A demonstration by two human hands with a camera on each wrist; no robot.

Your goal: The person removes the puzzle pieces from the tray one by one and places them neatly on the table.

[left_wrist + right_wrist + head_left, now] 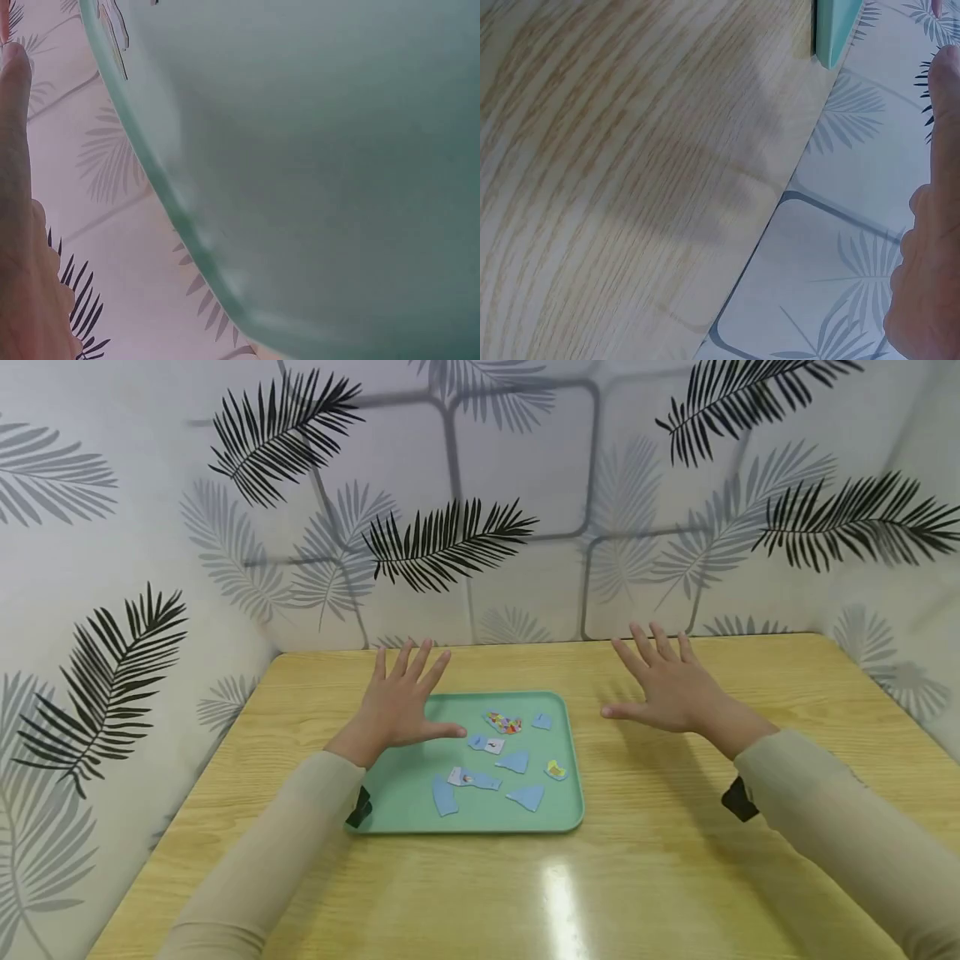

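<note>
My left hand [397,706] hovers over the left part of a green tray [397,802], its fingers spread and holding nothing. To the right of the tray, my right hand [671,689] is held above the wooden table, fingers spread as well. Several flat cut-out pieces lie scattered in the tray, among them a curved blue piece [444,796], a blue wedge-shaped piece [527,797], a multicoloured piece [503,723] and a small yellow piece [555,770]. Each wrist view shows a thumb side of the hand, the left hand [30,285] and the right hand [934,277], touching nothing.
The wooden table [465,893] carries the tray left of its middle. Behind and at both sides stands a white covering [517,585] with a black and grey leaf pattern. Dark devices sit at the left wrist [360,807] and the right wrist [740,800].
</note>
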